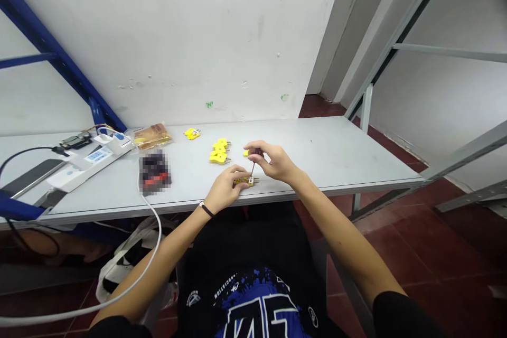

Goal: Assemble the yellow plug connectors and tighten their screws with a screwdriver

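Note:
My left hand (227, 186) rests near the table's front edge, its fingers closed on a small yellow plug connector (251, 181) with metal pins that point right. Above it, my right hand (273, 161) grips the dark handle of a screwdriver (252, 170). The thin shaft slants down and its tip meets the connector. Just behind the right fingers a bit of another yellow piece (246, 153) shows, mostly hidden. Several yellow plug connectors (219, 152) lie in a group beyond my left hand, pins to the right. Farther back sits another small yellow group (192, 133).
On the left of the table (336, 153) are a white power strip (93, 161), a plastic bag with yellowish contents (152, 136), a blurred-out dark and red item (155, 173) and a circuit board (75, 140). A white cable (158, 237) hangs over the front edge across my left arm.

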Demonstrator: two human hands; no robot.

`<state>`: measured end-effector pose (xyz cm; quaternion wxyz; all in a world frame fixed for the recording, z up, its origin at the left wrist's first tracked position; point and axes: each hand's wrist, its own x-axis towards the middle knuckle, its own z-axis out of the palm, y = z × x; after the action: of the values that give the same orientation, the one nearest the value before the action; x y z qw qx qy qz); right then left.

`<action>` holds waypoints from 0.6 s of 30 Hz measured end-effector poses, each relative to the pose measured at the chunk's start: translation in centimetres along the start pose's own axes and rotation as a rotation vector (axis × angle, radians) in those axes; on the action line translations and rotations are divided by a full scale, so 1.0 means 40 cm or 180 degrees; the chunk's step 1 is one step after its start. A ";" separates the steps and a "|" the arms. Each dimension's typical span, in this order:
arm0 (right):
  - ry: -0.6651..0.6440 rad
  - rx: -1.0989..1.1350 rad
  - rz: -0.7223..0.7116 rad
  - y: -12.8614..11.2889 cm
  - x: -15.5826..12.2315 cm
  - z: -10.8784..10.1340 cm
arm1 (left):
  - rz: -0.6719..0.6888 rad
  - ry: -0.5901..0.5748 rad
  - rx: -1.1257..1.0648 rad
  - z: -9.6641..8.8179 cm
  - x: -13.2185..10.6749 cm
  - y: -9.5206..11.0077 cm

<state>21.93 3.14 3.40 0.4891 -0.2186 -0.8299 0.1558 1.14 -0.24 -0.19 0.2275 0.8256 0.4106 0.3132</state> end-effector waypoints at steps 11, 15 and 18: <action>0.0540 -0.0440 0.0195 -0.014 0.026 0.038 | -0.0077 -0.0170 -0.0142 -0.013 0.005 0.003; 0.1079 -0.1146 0.0141 -0.009 0.024 0.055 | -0.0134 -0.0101 -0.0161 -0.010 0.003 0.010; 0.1241 -0.1502 -0.0108 -0.012 0.022 0.065 | -0.0114 -0.0069 -0.0111 -0.005 0.003 0.011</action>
<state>19.17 3.07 3.03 0.5774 -0.3381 -0.7371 -0.0943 1.28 -0.38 0.26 0.2520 0.8173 0.4173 0.3071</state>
